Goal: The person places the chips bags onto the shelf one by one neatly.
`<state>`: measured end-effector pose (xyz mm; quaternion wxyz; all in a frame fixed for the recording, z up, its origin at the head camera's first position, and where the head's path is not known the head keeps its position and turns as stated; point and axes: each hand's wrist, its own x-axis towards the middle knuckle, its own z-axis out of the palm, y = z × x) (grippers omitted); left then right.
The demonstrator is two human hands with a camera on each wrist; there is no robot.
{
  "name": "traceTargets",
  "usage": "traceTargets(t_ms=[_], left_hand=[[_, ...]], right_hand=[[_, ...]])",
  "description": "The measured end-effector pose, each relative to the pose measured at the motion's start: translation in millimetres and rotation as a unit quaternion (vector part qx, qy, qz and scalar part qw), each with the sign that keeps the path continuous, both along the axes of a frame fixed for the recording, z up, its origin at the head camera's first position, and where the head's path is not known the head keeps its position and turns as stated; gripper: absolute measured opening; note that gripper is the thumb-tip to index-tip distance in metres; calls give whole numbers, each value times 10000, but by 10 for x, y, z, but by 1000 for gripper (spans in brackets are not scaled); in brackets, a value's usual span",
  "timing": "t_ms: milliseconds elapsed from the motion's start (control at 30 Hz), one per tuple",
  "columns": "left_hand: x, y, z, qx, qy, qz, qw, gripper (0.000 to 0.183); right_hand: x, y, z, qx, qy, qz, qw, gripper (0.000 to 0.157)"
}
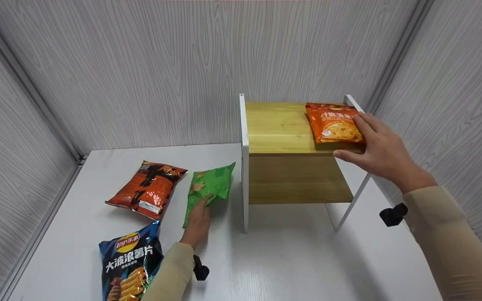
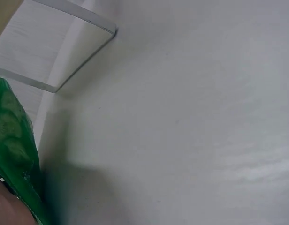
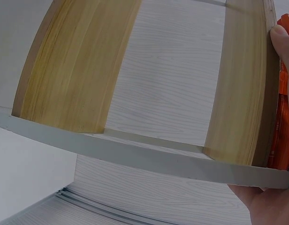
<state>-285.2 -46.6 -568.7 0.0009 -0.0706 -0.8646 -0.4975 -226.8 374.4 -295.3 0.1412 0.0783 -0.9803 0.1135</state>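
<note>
Left of a wood-grained two-board rack [image 1: 276, 125] is a glossy, crinkled green bag [image 1: 218, 180], its near part pinched by the left hand [image 1: 198, 223]. A plump orange bag [image 1: 336, 125] sits at the top board's right end; the right hand [image 1: 385, 152] rests extended fingers on it, thumb apart at the near edge. Farther left lie a pillow-shaped red-and-black bag [image 1: 151, 190] and, nearer, a shiny blue-black bag [image 1: 128, 263].

A booth-like space, with wood-grain panel walls [image 1: 161, 75] meeting at metal corner strips [image 1: 28, 82]
</note>
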Motion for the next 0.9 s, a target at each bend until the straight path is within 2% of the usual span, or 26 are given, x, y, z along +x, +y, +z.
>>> traceTargets(t_ms=[167,433,700,900], left_hand=[[-22,-4,50,613,-500,304,9964,46],[-20,-33,71,1529,-586,484,9853,53],[31,-60,89,2604,-992,754,9574,55],[118,-51,78,3081,-1298,865,9385,56]], right_hand=[[-5,-1,-3,14,-2,-6,10000,103],[-19,-8,-14,7,59,18,10000,102],[-6,-32,-24,-8,87,43,10000,103],[-15,-42,-17,-3,92,30,10000,103]])
